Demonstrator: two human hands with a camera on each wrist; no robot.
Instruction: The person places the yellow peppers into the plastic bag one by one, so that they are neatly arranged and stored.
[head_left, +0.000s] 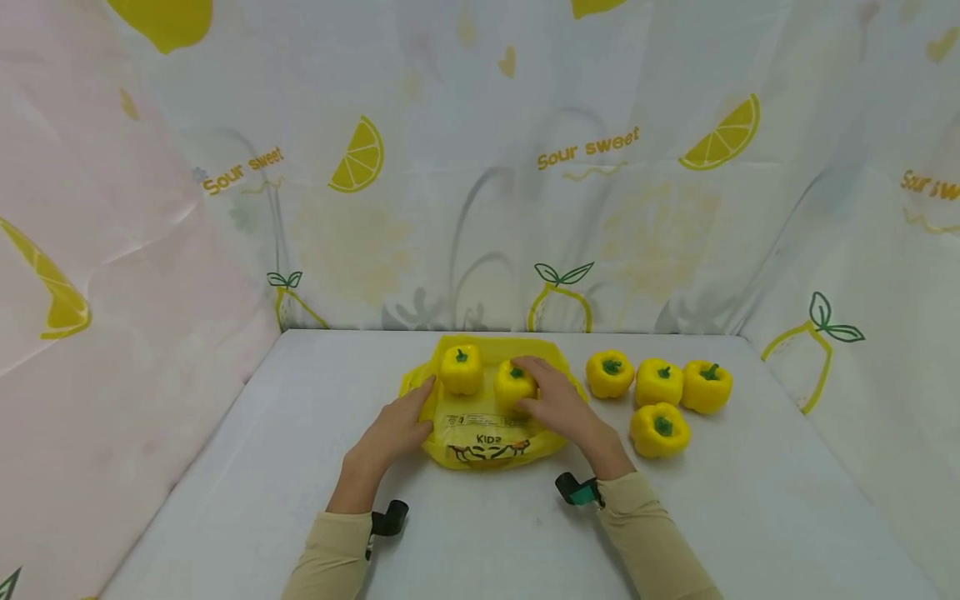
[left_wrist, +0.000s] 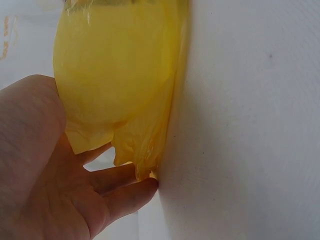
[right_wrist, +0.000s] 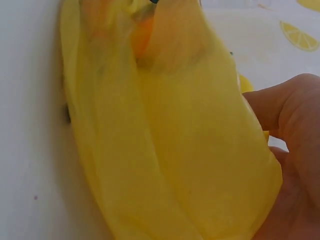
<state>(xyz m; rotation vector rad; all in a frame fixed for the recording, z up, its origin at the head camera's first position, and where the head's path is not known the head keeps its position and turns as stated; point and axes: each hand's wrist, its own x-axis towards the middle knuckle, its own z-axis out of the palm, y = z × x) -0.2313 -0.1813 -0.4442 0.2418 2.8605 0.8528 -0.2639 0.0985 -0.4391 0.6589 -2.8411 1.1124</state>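
Note:
A yellow plastic bag (head_left: 487,442) with printed "KIDS" lettering lies spread open on the white table. Inside it, at the back left, stands a yellow bell pepper (head_left: 461,371) with a green stem. My right hand (head_left: 558,400) reaches over the bag's right side and holds a second yellow bell pepper (head_left: 513,387), fingers over its top and thumb at its near side. At the left side of the bag is my left hand (head_left: 393,429), its fingers extended along the bag's outside. The left wrist view shows these fingers (left_wrist: 132,195) behind the bag's crumpled edge (left_wrist: 135,145).
To the right of the bag, several more yellow bell peppers (head_left: 660,431) sit grouped on the white table (head_left: 480,542). A lemon-print curtain (head_left: 450,208) hangs behind the table's back edge and along both sides.

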